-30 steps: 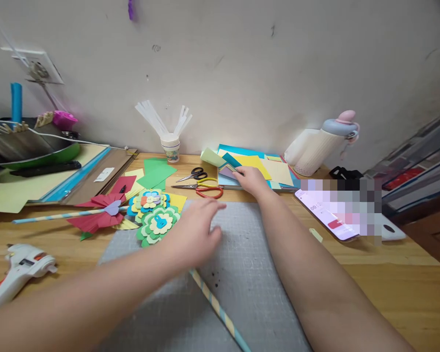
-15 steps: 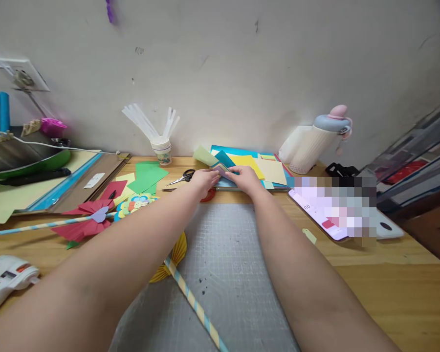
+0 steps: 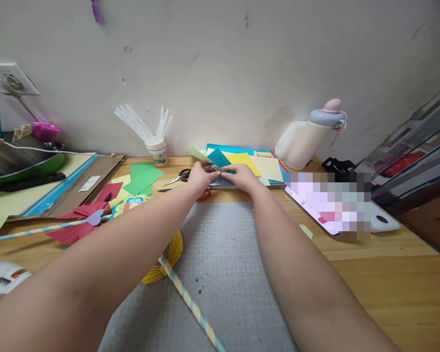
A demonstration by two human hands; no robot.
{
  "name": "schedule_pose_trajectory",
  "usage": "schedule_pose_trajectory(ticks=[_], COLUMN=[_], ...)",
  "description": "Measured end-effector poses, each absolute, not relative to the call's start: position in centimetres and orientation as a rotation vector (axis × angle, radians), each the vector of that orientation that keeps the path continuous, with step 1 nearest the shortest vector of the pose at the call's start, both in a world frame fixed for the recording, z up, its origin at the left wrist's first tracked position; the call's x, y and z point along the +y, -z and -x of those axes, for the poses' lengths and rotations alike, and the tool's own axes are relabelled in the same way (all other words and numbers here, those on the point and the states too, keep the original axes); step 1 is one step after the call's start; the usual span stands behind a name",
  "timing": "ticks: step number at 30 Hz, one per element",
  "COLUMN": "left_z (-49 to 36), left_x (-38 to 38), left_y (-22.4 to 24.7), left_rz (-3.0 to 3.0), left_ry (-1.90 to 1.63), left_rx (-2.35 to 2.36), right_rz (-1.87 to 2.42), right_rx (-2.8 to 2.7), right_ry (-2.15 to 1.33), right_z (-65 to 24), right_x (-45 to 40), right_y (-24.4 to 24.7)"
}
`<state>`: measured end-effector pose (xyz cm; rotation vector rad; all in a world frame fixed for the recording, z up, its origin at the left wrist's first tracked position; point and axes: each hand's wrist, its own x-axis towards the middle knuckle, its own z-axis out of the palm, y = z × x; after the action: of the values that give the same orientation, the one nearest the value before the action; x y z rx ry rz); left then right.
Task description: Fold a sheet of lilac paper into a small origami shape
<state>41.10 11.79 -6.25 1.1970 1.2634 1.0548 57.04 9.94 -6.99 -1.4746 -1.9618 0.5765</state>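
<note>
At the far side of the table my left hand (image 3: 202,175) and my right hand (image 3: 241,176) meet over a pile of coloured paper (image 3: 272,168). Both are closed, their fingertips pinching the edges of a few small paper sheets (image 3: 216,168). Behind the fingers stick up a teal sheet (image 3: 219,157) and a pale green sheet (image 3: 198,154). Just left of my left hand lie black-handled scissors (image 3: 178,178). A red curved handle (image 3: 204,194) shows under that wrist. How many sheets the fingers hold is hidden.
A grey cutting mat (image 3: 227,254) carries a striped paper stick (image 3: 187,296) with a yellow pleated bow (image 3: 174,249). A paper cup (image 3: 157,150) of white strips and a bottle (image 3: 310,139) stand by the wall. A phone (image 3: 315,212) lies right; a glue gun (image 3: 5,281) left.
My hands have drawn closer together over the small sheets, which are now tilted so that their edges show. The whole view has shifted slightly.
</note>
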Motion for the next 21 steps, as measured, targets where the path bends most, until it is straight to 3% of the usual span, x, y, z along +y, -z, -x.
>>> schedule_pose_trajectory(ticks=[21], left_z=[-41.1], left_x=[12.9], left_y=[6.2], left_rz=[-1.036], left_ry=[-1.072], left_rx=[1.322], right_rz=[1.504], right_rx=[-1.979], right_ry=[-0.483], right_z=[-56.6], right_x=[9.5], right_y=[6.7])
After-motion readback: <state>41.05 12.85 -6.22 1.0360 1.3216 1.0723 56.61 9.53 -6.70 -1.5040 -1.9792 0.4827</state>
